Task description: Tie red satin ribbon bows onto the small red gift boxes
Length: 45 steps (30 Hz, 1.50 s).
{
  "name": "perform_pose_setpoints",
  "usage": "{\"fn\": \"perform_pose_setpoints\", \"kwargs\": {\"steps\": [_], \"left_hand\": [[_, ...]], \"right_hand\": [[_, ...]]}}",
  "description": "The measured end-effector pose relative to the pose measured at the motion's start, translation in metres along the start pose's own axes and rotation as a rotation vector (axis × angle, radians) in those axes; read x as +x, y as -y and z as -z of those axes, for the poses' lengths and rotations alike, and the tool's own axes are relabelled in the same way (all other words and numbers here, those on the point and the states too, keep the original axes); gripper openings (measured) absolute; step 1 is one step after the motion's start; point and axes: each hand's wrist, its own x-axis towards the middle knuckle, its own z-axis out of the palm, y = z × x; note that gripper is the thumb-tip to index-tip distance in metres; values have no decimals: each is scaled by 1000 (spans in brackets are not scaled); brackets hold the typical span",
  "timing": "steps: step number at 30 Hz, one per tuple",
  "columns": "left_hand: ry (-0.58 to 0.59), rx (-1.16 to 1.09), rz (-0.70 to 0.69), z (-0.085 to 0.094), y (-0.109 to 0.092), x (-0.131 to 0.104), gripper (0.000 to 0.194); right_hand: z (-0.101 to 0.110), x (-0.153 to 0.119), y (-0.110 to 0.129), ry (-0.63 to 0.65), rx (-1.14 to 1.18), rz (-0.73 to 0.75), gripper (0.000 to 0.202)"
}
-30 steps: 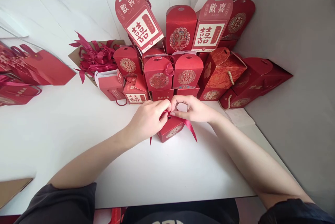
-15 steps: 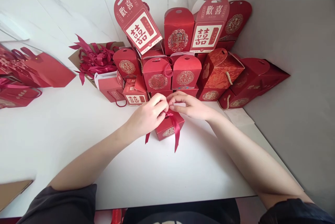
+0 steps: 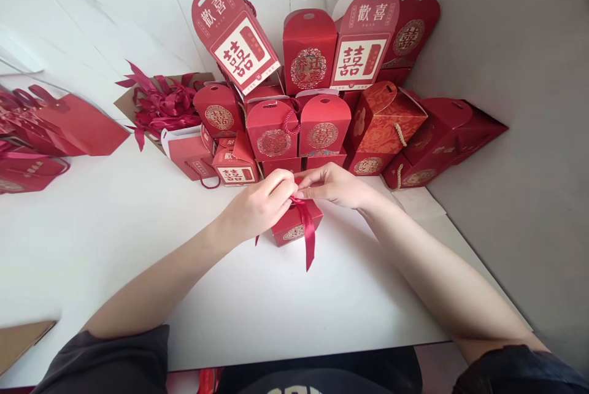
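A small red box (image 3: pixel 294 228) with a gold round emblem stands on the white table in front of me. A dark red ribbon (image 3: pixel 308 237) is at its top, one tail hanging down the front and a shorter end showing at the left. My left hand (image 3: pixel 267 200) is closed with its fingers pinched on the ribbon over the box top. Touching or nearly touching it, my right hand (image 3: pixel 334 186) has thumb and fingertips pressed together on the ribbon near the knot. The fingertips partly hide the knot and the box's upper part.
Red gift boxes (image 3: pixel 324 127) are stacked behind the hands. A brown bag (image 3: pixel 126 105) of loose ribbons (image 3: pixel 168 102) stands at the back left, with red bags (image 3: pixel 83 124) farther left. A grey wall (image 3: pixel 515 62) borders the right side. Brown cardboard (image 3: pixel 23 342) lies at the lower left.
The right hand's fingers have drawn closer to the left fingertips and pinch the ribbon. Less of the ribbon's left end shows below my left hand. The view has shifted slightly.
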Motion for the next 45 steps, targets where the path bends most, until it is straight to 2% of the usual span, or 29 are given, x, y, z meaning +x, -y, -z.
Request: {"fn": "perform_pose_setpoints", "kwargs": {"steps": [4, 9, 14, 17, 20, 25, 28, 31, 33, 38, 45], "left_hand": [[8, 48, 1, 1, -2, 0, 7], [-3, 121, -26, 0, -2, -2, 5], [-34, 121, -92, -3, 2, -5, 9], [-37, 73, -85, -4, 3, -5, 9], [44, -9, 33, 4, 3, -1, 6], [266, -225, 443, 31, 7, 1, 15], [289, -361, 632, 35, 8, -4, 23], [265, -518, 770, 26, 2, -6, 38], [237, -570, 819, 19, -3, -5, 42], [206, -552, 884, 8, -7, -1, 39], [237, -639, 895, 9, -4, -3, 24]], "right_hand": [[-4, -2, 7, -80, -106, 10, 8], [-5, -5, 13, -85, -199, -1, 10], [-3, -7, 17, -9, -242, -51, 11], [-3, -8, 18, 33, -218, -83, 13], [-5, -8, 18, 43, -166, -112, 10], [-7, -7, 18, 31, -153, -110, 10], [-7, -7, 18, 28, -166, -117, 9], [-6, -7, 17, 30, -175, -94, 9], [-6, -8, 17, 31, -177, -81, 9], [-7, -8, 18, 28, -222, -88, 10], [-7, -9, 19, 37, -276, -86, 9]]}}
